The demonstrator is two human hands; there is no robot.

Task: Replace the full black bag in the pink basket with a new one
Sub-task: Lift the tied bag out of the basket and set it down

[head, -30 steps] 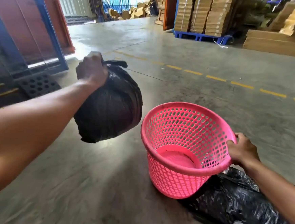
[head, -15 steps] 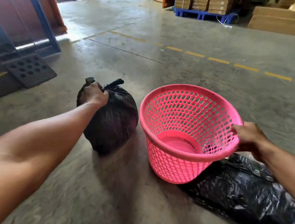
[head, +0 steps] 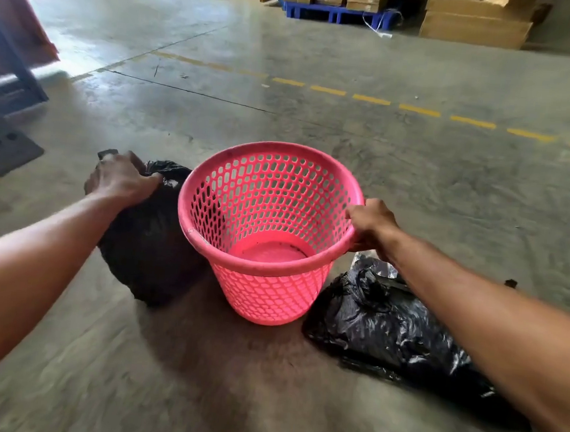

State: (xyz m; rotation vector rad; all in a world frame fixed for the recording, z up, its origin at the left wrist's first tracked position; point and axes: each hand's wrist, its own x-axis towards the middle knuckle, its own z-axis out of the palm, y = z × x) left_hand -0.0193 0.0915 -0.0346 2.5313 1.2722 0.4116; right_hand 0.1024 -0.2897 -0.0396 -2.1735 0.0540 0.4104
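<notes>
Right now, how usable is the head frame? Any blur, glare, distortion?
Head view: centre is sharp, with the pink basket mesh crisp; motion blur smears the near forearms and the floor at the bottom. Glare washes out the floor at upper left, and highlights speckle the flat black bag. Wide-angle stretch at the edges. The full black bag is dark and shows little detail.

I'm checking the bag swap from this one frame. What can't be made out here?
- Full bag: its tied top, under the left hand, head view.
- Black plastic: its far end, behind the right forearm; one bag or several is unclear.
- Basket: its foot, behind its own wall.
</notes>
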